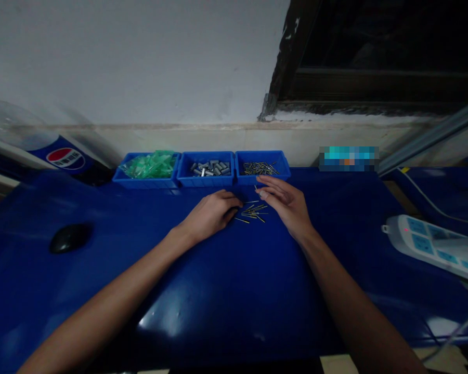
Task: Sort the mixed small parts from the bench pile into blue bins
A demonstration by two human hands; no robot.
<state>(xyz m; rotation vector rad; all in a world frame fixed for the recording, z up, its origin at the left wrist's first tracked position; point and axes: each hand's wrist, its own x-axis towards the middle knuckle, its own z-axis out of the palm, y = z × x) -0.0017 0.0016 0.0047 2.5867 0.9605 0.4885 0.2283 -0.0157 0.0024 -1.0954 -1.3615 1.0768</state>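
Observation:
Several thin metal pins (254, 210), some brass-coloured, lie loose on the blue tabletop (226, 291) between my hands. My left hand (216, 212) rests at the left side of this little pile, its fingers curled together and bent down; whatever is under the fingertips is hidden. On the other side, my right hand (286, 202) pinches one small thin pin (256, 189) between thumb and forefinger, slightly above the table. Just behind stands a blue bin (263, 179) holding many similar pins.
Left of the pin bin are a blue bin (206, 181) of short silver metal cylinders and one (146, 183) of green plastic bags. A Pepsi bottle (66, 156) and a black mouse (68, 238) are at the left, a white power strip (432, 244) at the right. A wall closes the back.

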